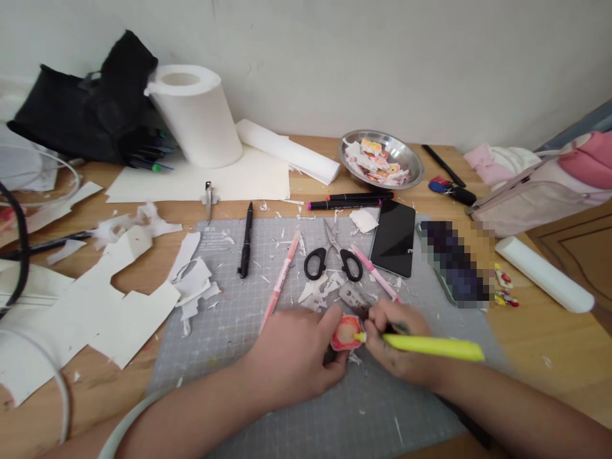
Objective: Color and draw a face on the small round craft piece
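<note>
Paper cutout [346, 333], small and red-rimmed, sits just on the near side of the scissors [333, 258]. Fingers of the left hand [291, 357] are closed on its edge, apparently to steady it, while the right hand [396, 341] grips a yellow marker [430, 345], tip touching its face.

The paper cutout [346, 333] is small and rounded, with a red-orange border and a pale peach centre. It faces up and is pinched at its left edge by the thumb and fingers of the left hand [291, 357]. The yellow marker [433, 346] has a slim, bright yellow barrel and lies almost level in the grip of the right hand [399, 347]. Its tip projects left of the fingers and touches the cutout's right edge. Its rear end extends right, above the wrist.
</note>
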Demonstrator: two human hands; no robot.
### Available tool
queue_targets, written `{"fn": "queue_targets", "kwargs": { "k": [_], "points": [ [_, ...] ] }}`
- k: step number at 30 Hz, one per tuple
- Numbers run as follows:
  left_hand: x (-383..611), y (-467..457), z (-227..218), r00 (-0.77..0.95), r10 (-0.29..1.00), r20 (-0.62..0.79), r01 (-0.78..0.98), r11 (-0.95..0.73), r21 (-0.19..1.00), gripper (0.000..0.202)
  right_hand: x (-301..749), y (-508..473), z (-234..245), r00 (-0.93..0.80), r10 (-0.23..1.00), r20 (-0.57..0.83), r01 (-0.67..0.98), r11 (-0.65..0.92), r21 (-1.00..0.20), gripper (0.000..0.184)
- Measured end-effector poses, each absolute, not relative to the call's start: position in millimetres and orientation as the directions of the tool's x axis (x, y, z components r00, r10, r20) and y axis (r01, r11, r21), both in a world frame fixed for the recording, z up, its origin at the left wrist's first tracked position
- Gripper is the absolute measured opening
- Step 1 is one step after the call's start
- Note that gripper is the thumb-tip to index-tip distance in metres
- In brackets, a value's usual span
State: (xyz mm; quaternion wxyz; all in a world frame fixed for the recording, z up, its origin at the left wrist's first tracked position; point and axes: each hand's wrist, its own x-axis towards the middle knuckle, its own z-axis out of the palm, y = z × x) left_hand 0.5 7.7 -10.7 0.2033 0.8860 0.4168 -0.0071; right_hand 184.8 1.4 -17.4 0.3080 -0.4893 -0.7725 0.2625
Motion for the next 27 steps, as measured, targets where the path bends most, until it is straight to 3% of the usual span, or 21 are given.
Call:
{"fn": "queue_targets", "kwargs": {
  "k": [5,8,12,15,19,23,27],
  "points": [
    [-0.4,6.3,-11.6,0.657,0.734,-0.170,0.736,-0.577,0.353,0.013,184.7,2.1,-16.1,-0.353,0.918,0.181,0.580,0.366,-0.728,0.026],
    [-0.5,6.9,-12.0,0.652,0.741,-0.161,0.740,-0.576,0.347,0.013,184.7,2.6,-15.4,-0.269,0.943,0.193,0.621,0.324,-0.714,0.026],
    [-0.6,8.0,-12.8,0.655,0.740,-0.151,0.736,-0.581,0.347,0.014,184.5,2.5,-15.4,-0.393,0.893,0.219,0.603,0.430,-0.671,0.025],
    [-0.6,8.2,-13.2,0.653,0.741,-0.158,0.740,-0.579,0.343,0.014,184.2,2.0,-17.1,-0.314,0.923,0.224,0.643,0.380,-0.665,0.026],
    [-0.5,8.0,-13.5,0.655,0.741,-0.144,0.735,-0.583,0.346,0.013,183.4,1.5,-21.4,-0.472,0.827,0.305,0.577,0.552,-0.602,0.025],
    [-0.3,8.3,-13.6,0.659,0.742,-0.125,0.729,-0.588,0.352,0.012,183.5,1.2,-24.8,-0.410,0.850,0.329,0.624,0.525,-0.578,0.025],
    [0.0,8.6,-13.4,0.659,0.743,-0.118,0.727,-0.589,0.354,0.011,184.1,1.4,-26.6,-0.520,0.775,0.359,0.556,0.626,-0.547,0.022]
  ]
}}
